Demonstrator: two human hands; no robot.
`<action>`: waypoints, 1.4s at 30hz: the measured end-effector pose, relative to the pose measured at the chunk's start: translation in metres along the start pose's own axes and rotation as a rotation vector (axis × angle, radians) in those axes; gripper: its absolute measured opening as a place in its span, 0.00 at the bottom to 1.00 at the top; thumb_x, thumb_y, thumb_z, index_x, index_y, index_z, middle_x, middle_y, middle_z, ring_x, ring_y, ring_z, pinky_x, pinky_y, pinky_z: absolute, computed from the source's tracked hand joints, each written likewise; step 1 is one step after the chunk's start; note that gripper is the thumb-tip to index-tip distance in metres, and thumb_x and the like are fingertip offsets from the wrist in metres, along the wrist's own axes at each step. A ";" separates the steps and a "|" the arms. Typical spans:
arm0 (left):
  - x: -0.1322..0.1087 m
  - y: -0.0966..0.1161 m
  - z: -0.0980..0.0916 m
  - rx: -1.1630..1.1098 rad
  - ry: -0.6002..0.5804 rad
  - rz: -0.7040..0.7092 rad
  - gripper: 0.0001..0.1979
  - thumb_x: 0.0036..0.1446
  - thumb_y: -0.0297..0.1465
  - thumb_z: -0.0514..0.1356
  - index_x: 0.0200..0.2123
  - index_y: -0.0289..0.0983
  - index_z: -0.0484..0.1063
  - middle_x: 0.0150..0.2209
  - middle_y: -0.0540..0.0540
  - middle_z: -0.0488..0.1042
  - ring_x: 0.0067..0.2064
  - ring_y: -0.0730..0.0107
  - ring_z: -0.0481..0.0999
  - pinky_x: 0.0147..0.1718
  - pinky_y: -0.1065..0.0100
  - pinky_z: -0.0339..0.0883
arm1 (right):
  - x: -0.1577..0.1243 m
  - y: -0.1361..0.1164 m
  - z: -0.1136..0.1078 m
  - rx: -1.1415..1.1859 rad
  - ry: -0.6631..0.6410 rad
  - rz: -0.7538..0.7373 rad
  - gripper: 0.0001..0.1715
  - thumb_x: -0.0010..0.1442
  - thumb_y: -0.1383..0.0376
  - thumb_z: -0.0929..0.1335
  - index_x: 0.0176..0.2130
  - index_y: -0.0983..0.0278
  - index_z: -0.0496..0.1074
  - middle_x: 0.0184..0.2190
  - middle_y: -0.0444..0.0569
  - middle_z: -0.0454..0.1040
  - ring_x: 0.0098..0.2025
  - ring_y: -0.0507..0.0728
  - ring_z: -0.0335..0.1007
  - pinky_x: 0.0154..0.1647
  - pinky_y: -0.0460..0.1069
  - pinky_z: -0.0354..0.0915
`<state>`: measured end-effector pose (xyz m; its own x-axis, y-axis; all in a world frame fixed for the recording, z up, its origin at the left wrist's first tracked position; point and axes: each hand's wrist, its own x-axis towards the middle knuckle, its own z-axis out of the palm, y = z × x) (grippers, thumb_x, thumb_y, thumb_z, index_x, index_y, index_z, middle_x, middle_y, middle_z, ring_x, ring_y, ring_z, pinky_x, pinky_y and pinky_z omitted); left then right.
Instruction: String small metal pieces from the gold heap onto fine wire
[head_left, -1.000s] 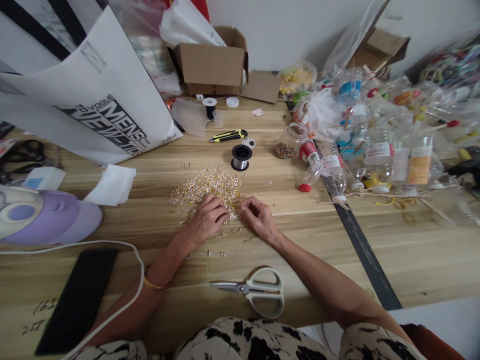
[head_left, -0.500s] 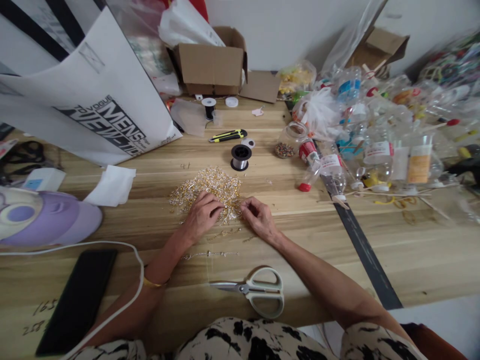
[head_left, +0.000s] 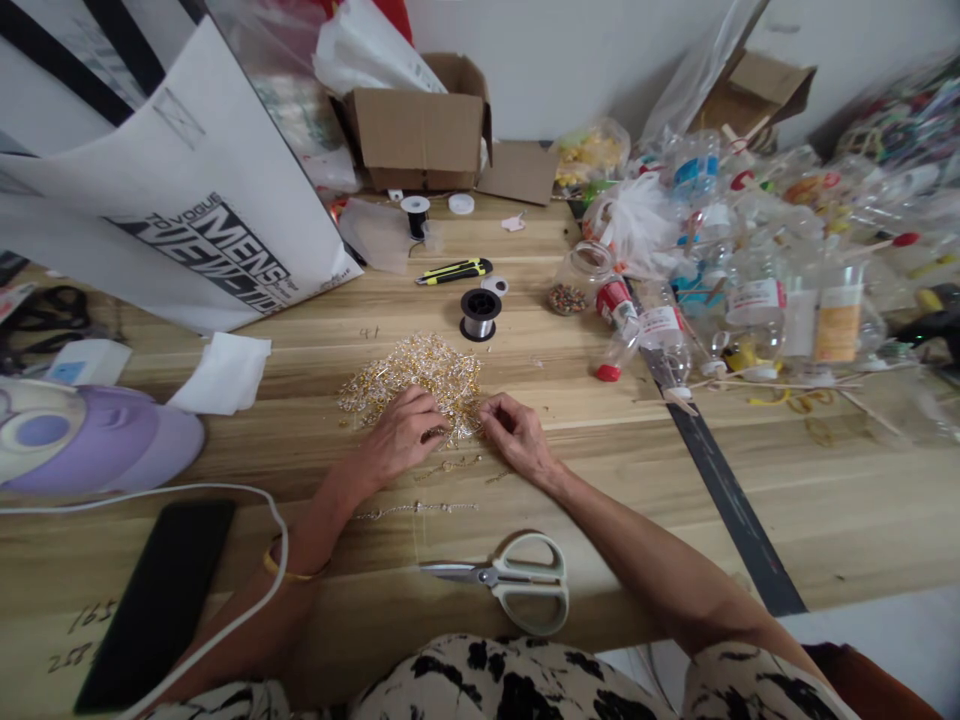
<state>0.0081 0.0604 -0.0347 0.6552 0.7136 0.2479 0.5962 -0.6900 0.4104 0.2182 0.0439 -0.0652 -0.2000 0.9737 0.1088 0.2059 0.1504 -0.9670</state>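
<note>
A heap of small gold and silver beads and pins (head_left: 420, 365) lies on the wooden table. My left hand (head_left: 405, 432) rests against its near side with fingers curled; whatever is between them is too small to make out. Just right of the heap, my right hand (head_left: 516, 432) is pinched closed, thumb against fingers, and its contents are hidden. Below the hands lie a short gold chain (head_left: 454, 466) and a longer silver chain bracelet (head_left: 418, 508). Nearer to me are white-handled scissors (head_left: 502, 578), blades pointing left.
Beyond the heap stand a spool of wire (head_left: 479, 316) and a yellow-black utility knife (head_left: 454, 271). Plastic bottles (head_left: 664, 335) crowd the right, with a jar of beads (head_left: 577, 285). On the left are a white bag (head_left: 225, 200), a purple device (head_left: 112, 440), and a black phone (head_left: 154, 605).
My left hand has shifted slightly down and left, and its wrist has moved left. My right hand stays nearly where it was, still pinched.
</note>
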 end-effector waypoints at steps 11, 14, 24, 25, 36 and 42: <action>-0.004 -0.014 0.006 -0.023 0.050 -0.013 0.07 0.59 0.23 0.57 0.34 0.36 0.75 0.33 0.44 0.75 0.42 0.63 0.68 0.43 0.60 0.65 | 0.000 0.002 0.001 -0.004 0.000 -0.007 0.12 0.60 0.59 0.65 0.32 0.65 0.67 0.24 0.44 0.67 0.26 0.50 0.60 0.27 0.45 0.58; -0.005 -0.015 0.006 -0.052 0.077 -0.028 0.07 0.59 0.24 0.57 0.34 0.36 0.75 0.33 0.45 0.76 0.41 0.63 0.69 0.41 0.61 0.66 | 0.000 0.001 0.001 -0.006 -0.006 -0.007 0.12 0.60 0.58 0.65 0.31 0.65 0.67 0.24 0.44 0.67 0.25 0.51 0.60 0.27 0.45 0.58; -0.004 -0.016 0.002 -0.039 0.169 -0.071 0.05 0.57 0.24 0.59 0.31 0.37 0.74 0.31 0.47 0.76 0.39 0.64 0.69 0.40 0.61 0.66 | 0.000 0.003 0.001 -0.015 -0.009 -0.017 0.13 0.60 0.58 0.65 0.31 0.65 0.67 0.24 0.44 0.67 0.25 0.50 0.60 0.26 0.45 0.58; -0.004 -0.017 0.003 -0.031 0.169 -0.067 0.05 0.57 0.24 0.59 0.32 0.37 0.74 0.32 0.47 0.76 0.39 0.64 0.69 0.41 0.61 0.66 | 0.000 0.003 0.001 -0.015 -0.009 -0.017 0.13 0.60 0.58 0.65 0.31 0.65 0.67 0.24 0.44 0.67 0.25 0.50 0.60 0.26 0.45 0.58; -0.006 -0.014 0.007 -0.004 0.140 -0.107 0.06 0.58 0.26 0.58 0.35 0.36 0.75 0.35 0.44 0.73 0.41 0.63 0.68 0.43 0.59 0.66 | 0.000 0.003 0.001 -0.012 -0.009 -0.005 0.13 0.60 0.58 0.66 0.31 0.65 0.68 0.24 0.44 0.68 0.24 0.50 0.59 0.26 0.45 0.58; -0.006 -0.014 0.009 0.004 0.127 -0.095 0.05 0.59 0.26 0.58 0.32 0.37 0.74 0.34 0.46 0.73 0.39 0.64 0.69 0.41 0.61 0.65 | 0.000 0.002 0.001 -0.018 -0.010 -0.007 0.13 0.60 0.57 0.66 0.31 0.64 0.67 0.24 0.44 0.67 0.25 0.51 0.60 0.26 0.46 0.58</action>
<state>-0.0006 0.0648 -0.0498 0.5321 0.7850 0.3172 0.6548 -0.6191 0.4336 0.2176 0.0443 -0.0670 -0.2107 0.9710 0.1134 0.2218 0.1605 -0.9618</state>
